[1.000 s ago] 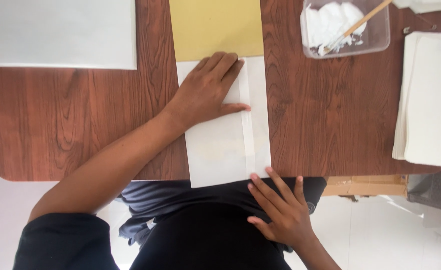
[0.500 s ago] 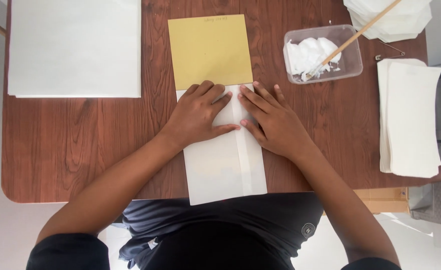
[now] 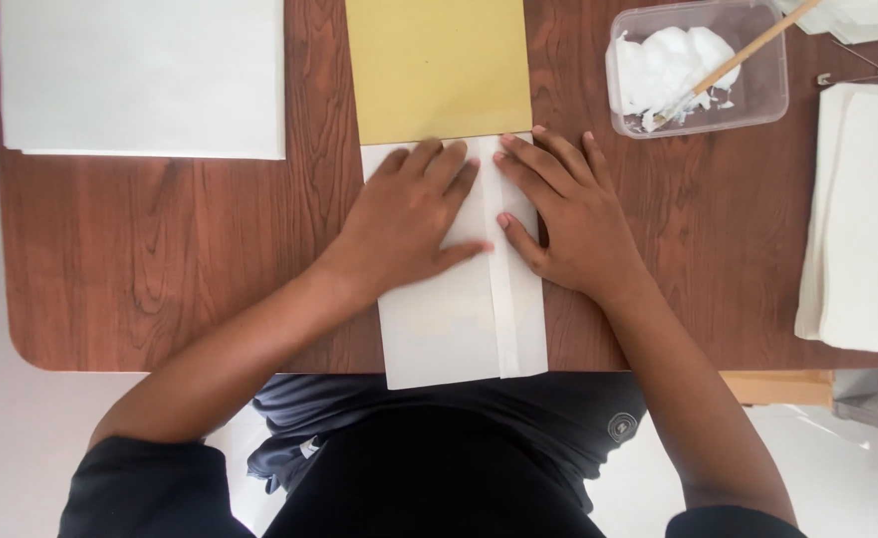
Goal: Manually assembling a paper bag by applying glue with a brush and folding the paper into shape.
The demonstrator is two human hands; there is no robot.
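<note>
The brown wooden table (image 3: 160, 249) carries everything, and the large stack of white sheets (image 3: 145, 75) lies at its far left corner, well apart from the hands. A second stack of white folded paper (image 3: 867, 219) sits along the right edge. A plain yellow sheet (image 3: 439, 65) lies at the far middle, its near edge touching or just overlapping the top of the folded white paper (image 3: 459, 319), which runs toward the person and hangs slightly over the near table edge. A clear plastic tub (image 3: 772, 90) of white paste stands far right, with a wooden stick (image 3: 748, 50) leaning in it.

Half a second ago both hands lay on the white paper lower in the view; a second ago only the left one did, with the right off the table by the body. Now the left hand (image 3: 409, 224) presses flat, fingers (image 3: 439, 164) spread and open, gripping nothing, and the right hand (image 3: 568, 224) does likewise beside the narrow folded flap (image 3: 503, 299), so the fold appears to be getting pressed down
</note>
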